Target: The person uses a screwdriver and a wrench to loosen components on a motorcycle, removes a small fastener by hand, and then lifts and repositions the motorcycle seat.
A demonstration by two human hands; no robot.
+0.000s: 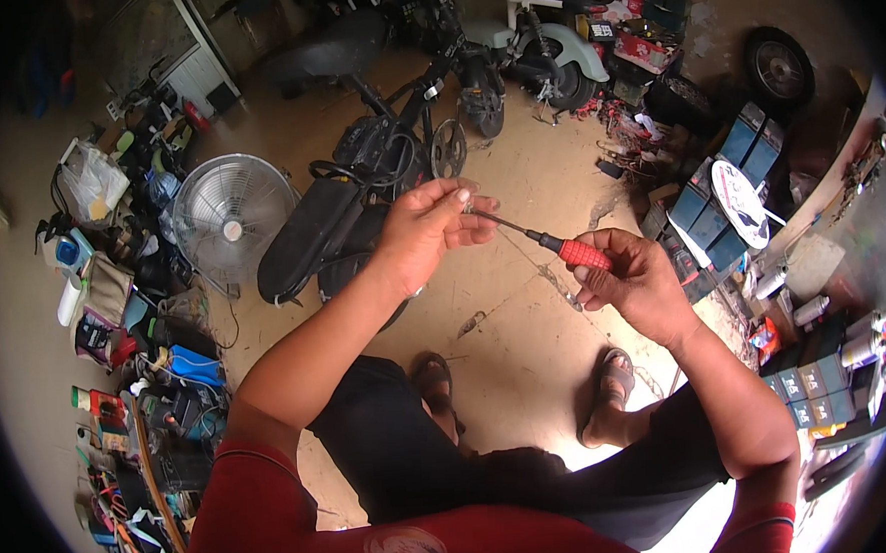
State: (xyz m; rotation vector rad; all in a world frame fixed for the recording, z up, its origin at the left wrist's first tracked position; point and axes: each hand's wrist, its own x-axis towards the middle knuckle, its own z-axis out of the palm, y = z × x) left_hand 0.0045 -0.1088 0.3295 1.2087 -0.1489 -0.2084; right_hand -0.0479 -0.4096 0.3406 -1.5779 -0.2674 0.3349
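My right hand [635, 278] is closed round the red and black handle of a screwdriver [584, 254]. Its thin dark shaft points up and left toward my left hand [431, 229]. The thumb and forefinger of that hand pinch together right at the screwdriver's tip, with the other fingers curled loosely below. Whatever sits between them is too small to make out. Both hands are raised in front of me, over the floor and apart from the black electric bike [362, 161] beyond them.
A round metal fan [232, 227] stands left of the bike. Piled tools and parts [183, 390] line the left side. Toward the right are blue-grey battery blocks [699, 198], a loose wheel [779, 67] and stacked boxes [812, 389]. A pale scooter [562, 55] stands at the back.
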